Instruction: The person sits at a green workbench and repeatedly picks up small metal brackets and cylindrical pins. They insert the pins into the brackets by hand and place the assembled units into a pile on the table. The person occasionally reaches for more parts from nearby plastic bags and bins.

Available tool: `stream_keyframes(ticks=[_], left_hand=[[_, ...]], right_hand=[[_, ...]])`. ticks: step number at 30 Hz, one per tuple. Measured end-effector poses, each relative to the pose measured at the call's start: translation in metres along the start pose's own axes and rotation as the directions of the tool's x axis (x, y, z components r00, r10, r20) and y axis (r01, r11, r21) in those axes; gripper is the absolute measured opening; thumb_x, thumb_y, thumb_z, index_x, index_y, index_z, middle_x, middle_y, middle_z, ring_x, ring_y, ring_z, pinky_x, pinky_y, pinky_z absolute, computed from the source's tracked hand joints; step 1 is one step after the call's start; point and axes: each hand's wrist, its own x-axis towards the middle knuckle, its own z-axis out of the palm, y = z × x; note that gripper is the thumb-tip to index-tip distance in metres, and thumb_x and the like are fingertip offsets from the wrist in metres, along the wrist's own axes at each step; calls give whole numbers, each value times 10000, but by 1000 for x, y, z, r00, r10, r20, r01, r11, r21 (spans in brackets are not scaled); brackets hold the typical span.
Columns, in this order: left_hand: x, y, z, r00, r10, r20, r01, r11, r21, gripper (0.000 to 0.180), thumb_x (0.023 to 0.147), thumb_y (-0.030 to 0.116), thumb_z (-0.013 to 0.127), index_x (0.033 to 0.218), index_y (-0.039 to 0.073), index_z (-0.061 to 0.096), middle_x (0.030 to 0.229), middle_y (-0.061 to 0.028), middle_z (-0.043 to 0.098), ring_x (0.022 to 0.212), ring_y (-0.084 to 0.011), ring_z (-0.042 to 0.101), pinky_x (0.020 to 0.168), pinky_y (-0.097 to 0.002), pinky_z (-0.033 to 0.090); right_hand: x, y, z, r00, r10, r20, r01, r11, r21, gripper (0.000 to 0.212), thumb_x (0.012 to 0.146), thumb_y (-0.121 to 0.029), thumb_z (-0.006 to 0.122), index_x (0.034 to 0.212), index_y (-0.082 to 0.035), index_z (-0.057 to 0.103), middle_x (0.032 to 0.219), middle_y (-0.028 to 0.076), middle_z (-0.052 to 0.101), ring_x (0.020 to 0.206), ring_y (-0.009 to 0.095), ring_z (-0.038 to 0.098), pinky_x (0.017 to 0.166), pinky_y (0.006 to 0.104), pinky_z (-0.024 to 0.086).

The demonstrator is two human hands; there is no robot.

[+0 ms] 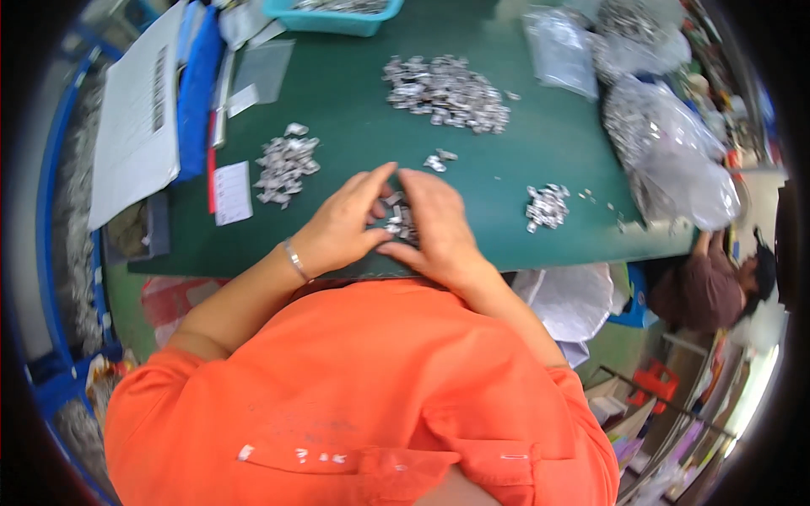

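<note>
Near the front edge of the green tabletop (354, 110), my left hand (339, 221) and my right hand (440, 221) curve toward each other. Between them lies a small cluster of silvery metal parts (396, 221), partly covered by my fingers. Both hands look open, with fingers stretched out and thumbs apart, cupped around the parts. Just beyond my fingertips sit a few loose metal parts (439, 160). A heap of similar parts (287, 166) is left of my left hand, and a smaller heap (547, 207) is to the right. The largest heap (447, 94) lies farther back.
At the far edge stands a turquoise basket (333, 18) of metal parts. Clear plastic bags (675, 152), some filled with parts, line the right side. Papers, a blue folder (196, 93) and a small label card (233, 193) lie left. Another person (713, 282) is at the far right.
</note>
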Motion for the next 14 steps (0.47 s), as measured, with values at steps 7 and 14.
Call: stream_keyframes(ticks=[7,14], left_hand=[[0,-7,12,996,61,-63,-59,998,23,738,696,-49,753,1363,35,447,1091,-81,564,865,-145,579,752,-249,502],[1,-18,14,998,10,-58,-15,997,-81,596,791,0,718,1335,20,473,1110,-96,553,854,-146,577,733,-242,501]], right_hand=[[-26,8,-11,955,2,-297,12,999,48,571,749,-188,768,1236,-13,527,1277,175,531,1206,374,469,1026,451,368],[-115,52,-30,547,263,-795,-584,800,-137,451,875,-70,623,1288,23,469,1335,148,468,1241,317,427,1042,391,350]])
